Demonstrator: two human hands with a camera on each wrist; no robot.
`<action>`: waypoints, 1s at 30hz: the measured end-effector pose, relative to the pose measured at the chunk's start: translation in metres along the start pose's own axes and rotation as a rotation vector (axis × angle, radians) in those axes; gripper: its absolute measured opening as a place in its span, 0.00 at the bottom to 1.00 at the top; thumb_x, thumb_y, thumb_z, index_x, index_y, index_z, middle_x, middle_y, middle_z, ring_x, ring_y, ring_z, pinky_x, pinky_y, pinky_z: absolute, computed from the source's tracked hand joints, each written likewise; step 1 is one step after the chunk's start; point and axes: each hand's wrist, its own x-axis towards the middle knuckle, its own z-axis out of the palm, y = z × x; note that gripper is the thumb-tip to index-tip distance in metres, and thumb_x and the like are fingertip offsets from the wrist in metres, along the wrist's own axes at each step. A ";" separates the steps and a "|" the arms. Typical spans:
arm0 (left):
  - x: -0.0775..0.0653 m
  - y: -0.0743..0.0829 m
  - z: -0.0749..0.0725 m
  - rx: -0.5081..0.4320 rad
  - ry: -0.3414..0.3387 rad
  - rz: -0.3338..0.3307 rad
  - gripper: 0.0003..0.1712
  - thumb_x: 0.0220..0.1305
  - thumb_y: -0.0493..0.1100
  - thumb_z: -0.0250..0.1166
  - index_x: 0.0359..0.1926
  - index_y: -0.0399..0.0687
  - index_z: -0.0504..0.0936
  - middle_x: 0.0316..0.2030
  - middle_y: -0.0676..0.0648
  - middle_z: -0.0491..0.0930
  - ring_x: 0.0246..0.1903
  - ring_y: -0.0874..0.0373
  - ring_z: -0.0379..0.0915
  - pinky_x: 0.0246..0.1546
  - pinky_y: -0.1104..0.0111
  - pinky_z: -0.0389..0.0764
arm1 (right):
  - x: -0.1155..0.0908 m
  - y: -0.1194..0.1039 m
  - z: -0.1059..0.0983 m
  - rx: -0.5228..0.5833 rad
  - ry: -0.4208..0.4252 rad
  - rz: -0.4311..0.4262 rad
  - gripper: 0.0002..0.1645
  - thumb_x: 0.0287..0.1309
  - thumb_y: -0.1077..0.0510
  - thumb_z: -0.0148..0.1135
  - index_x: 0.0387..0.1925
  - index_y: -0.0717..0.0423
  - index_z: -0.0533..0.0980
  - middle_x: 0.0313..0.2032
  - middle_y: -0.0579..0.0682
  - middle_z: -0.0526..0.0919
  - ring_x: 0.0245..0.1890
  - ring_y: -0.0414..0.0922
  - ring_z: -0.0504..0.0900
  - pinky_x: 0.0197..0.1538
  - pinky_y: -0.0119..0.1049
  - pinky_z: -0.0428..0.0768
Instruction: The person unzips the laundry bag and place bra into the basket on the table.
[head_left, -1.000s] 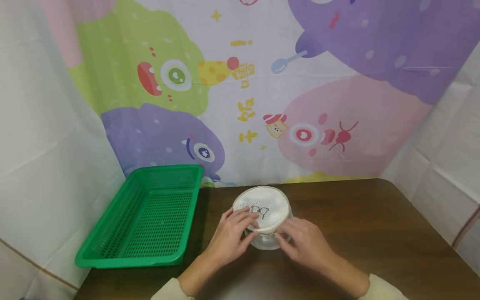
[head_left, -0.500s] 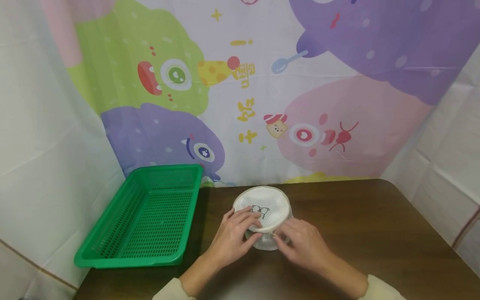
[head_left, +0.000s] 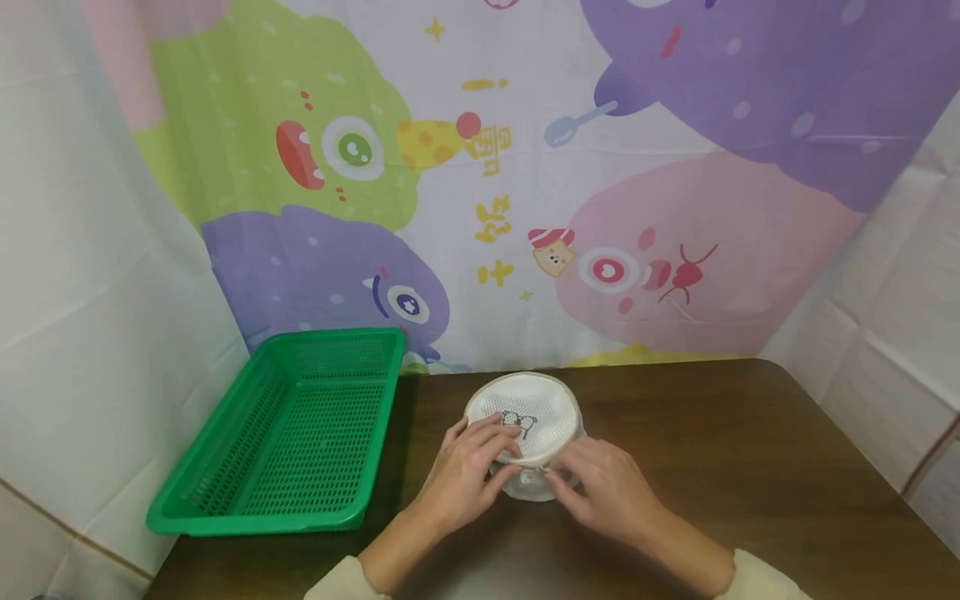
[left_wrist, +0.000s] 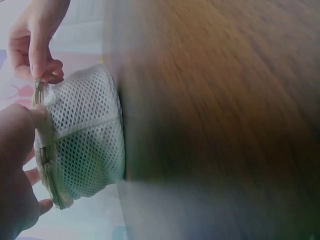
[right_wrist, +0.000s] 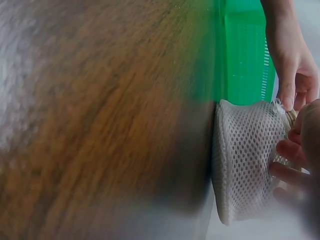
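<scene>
A round white mesh laundry bag (head_left: 542, 398) stands upright on the table, a small dark line drawing on its top. Along its top edge runs a zipper (left_wrist: 49, 172), seen in the left wrist view. My left hand (head_left: 467, 468) holds the bag's near left rim, fingers spread over the top and thumb at the front edge. At the front right of the rim, my right hand (head_left: 606, 477) pinches the zipper at what looks like its pull; the pull itself is mostly covered. The right wrist view shows the bag's mesh side (right_wrist: 250, 145) and my right fingers (right_wrist: 290, 150) against it.
To the left on the brown table (head_left: 720, 433) sits a green plastic basket (head_left: 262, 525) with slotted walls. A cartoon-printed curtain (head_left: 495, 325) hangs behind the table's back edge, with white cloth (head_left: 862, 333) at the sides.
</scene>
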 end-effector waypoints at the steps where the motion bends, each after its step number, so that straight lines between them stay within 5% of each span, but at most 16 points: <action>1: 0.000 0.000 0.000 -0.001 -0.001 -0.003 0.08 0.70 0.48 0.80 0.45 0.56 0.88 0.62 0.50 0.92 0.73 0.44 0.84 0.72 0.28 0.78 | 0.000 0.000 0.000 -0.001 -0.003 0.004 0.14 0.50 0.59 0.84 0.33 0.43 0.84 0.30 0.36 0.87 0.31 0.31 0.82 0.35 0.29 0.80; 30: 0.002 0.003 0.005 -0.018 0.016 0.010 0.11 0.68 0.47 0.82 0.45 0.56 0.88 0.62 0.50 0.93 0.73 0.43 0.84 0.72 0.24 0.76 | 0.000 -0.004 0.000 0.022 0.010 0.021 0.15 0.49 0.60 0.84 0.32 0.43 0.83 0.28 0.36 0.86 0.30 0.29 0.79 0.34 0.26 0.77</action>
